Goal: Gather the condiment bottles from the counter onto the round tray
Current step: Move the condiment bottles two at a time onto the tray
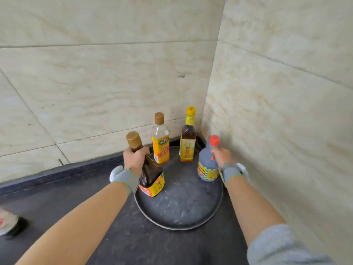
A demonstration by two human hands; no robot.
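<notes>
A round dark metal tray (181,211) lies on the counter in the wall corner. My left hand (134,157) grips the neck of a dark brown sauce bottle with a gold cap (150,176), tilted over the tray's left rim. My right hand (221,155) holds the neck of a grey bottle with a red cap (207,165), upright at the tray's right edge. A clear bottle with a yellow label and brown cap (160,142) and a dark bottle with a yellow cap (188,138) stand at the back of the tray.
Beige marble-tiled walls close in behind and on the right. The dark counter (76,192) stretches left and toward me. A blurred red, white and black object (10,223) lies at the far left edge.
</notes>
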